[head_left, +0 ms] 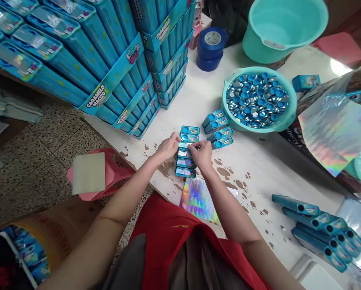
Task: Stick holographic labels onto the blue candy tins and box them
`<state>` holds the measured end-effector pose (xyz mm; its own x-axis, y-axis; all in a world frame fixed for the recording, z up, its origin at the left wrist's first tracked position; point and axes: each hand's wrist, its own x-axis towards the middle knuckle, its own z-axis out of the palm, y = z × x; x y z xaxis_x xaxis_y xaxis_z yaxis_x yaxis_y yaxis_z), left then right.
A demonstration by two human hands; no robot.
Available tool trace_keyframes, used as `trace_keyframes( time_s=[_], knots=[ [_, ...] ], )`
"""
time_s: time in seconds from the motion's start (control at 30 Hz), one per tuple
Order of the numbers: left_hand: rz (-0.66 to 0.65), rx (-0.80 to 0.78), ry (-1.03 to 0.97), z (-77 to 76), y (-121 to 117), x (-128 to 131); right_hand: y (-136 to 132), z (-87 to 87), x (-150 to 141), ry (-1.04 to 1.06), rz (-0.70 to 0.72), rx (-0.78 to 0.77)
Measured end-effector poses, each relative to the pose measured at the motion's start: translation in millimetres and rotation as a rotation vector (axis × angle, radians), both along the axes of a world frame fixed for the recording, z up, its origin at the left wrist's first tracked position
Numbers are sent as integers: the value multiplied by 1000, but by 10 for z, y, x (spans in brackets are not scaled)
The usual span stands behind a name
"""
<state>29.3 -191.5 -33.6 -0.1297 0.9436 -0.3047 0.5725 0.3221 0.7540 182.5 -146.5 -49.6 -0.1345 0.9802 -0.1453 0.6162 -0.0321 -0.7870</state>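
both hands meet over a short column of small blue boxes (187,155) lying near the bench's front edge, on the worn white bench (259,169). the left hand (167,147) comes in from the left side of the column and the right hand (203,155) from the right, so the boxes sit between them. the fingers (176,141) of both hands pinch a silvery, reflective strip (185,146) laid across the box in the middle of the column — the left fingertips clamp its left end, the right fingertips its right end. two boxes of the column lie beyond the fingers, away from the person, with their printed blue tops showing; the boxes nearer the person already show a shiny face.

just below the column, at the front edge, lies a holographic sheet (197,198). to the right of the column four more small boxes (218,129) lie slanted in a loose row, and beyond them stands a teal bowl (289,117) filled with blue and silver round caps (256,98). toward the bench's far edge sit a roll of blue tape (211,48) and an empty teal tub (285,28). stacked blue display cartons (117,68) fill the far left corner — a row of long blue boxes (319,231) lies at the right front corner.
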Motion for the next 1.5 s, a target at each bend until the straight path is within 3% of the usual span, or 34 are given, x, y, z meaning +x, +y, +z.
trace_keyframes(
  time_s=[0.17, 0.3, 0.4, 0.5, 0.57, 0.63, 0.67, 0.73, 0.83, 0.9, 1.03, 1.2, 1.33, 1.5],
  knots=[
    [144, -103, -45, -258, -38, 63, 7, -115, 3, 27, -102, 7],
    [283, -168, -5, -312, -209, 234, -26, -166, 34, 77, -176, -61],
    [223, -42, -91, -278, -307, 334, -23, -197, -7, 65, -160, -39],
    [116, -70, 80, -166, -387, 317, -12, -193, 80, 117, -122, -69],
    [163, 12, 265, -52, -464, 314, -54, -178, 333, 193, -99, -54],
    [175, 235, 354, 61, -565, 421, -174, -175, 748, 187, -75, 19],
    [111, 346, 348, 103, -617, 534, -264, -183, 990, 133, -49, 58],
    [-154, 441, 287, 127, -695, 865, -476, -231, 1471, -39, 52, 106],
    [-540, 248, 299, -15, -681, 1450, -785, -369, 1997, -237, 206, 138],
    [-626, 58, 378, -177, -591, 1751, -940, -482, 2174, -305, 225, 163],
    [-643, -128, 396, -384, -409, 2003, -1118, -647, 2282, -388, 192, 207],
    [-591, -327, 302, -369, -351, 1996, -1198, -627, 2238, -440, 265, 244],
    [-602, -336, 275, -379, -339, 1986, -1283, -605, 2120, -504, 395, 221],
    [-561, -329, 252, -432, -322, 2000, -1460, -567, 2075, -429, 359, 221]
  ],
)
